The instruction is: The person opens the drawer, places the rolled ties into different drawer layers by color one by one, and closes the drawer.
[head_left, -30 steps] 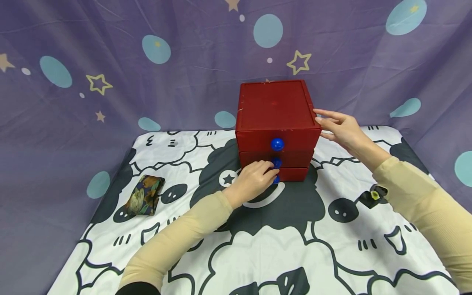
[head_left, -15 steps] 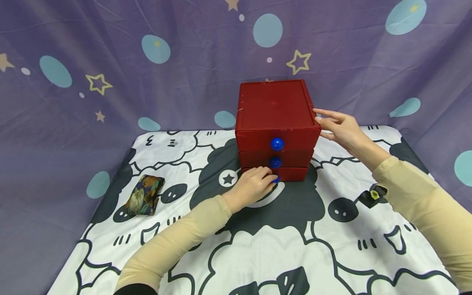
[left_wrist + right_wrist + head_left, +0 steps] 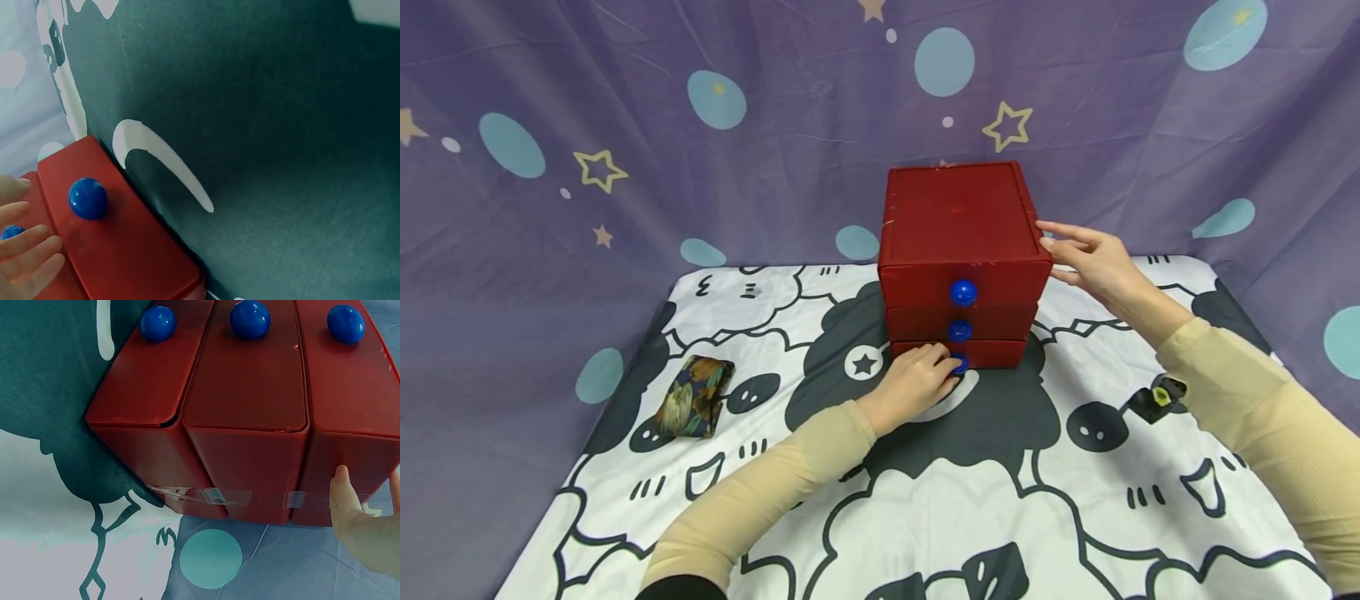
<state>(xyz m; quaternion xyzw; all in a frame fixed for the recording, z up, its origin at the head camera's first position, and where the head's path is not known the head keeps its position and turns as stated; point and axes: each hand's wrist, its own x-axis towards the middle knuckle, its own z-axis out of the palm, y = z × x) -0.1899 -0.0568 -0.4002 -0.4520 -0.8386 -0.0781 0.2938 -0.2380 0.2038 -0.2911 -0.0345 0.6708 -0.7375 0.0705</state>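
Observation:
A red three-drawer cabinet stands at the back of the table, its drawers flush at the front and each bearing a round blue knob. In the head view my left hand overlaps the left side of the bottom knob. From the left wrist, its loosely bent fingers lie beside that same knob, which shows whole. My right hand rests its fingertips on the cabinet's upper right edge; in the right wrist view, straight fingers touch the side by the top drawer.
A folded dark floral cloth pouch lies on the left of the patterned tablecloth. Beside my right forearm sits a small black item with a yellow spot. A purple patterned curtain hangs close behind the cabinet.
My left hand has moved down from the middle knob to the bottom knob, uncovering the middle one. The right hand keeps its place on the cabinet.

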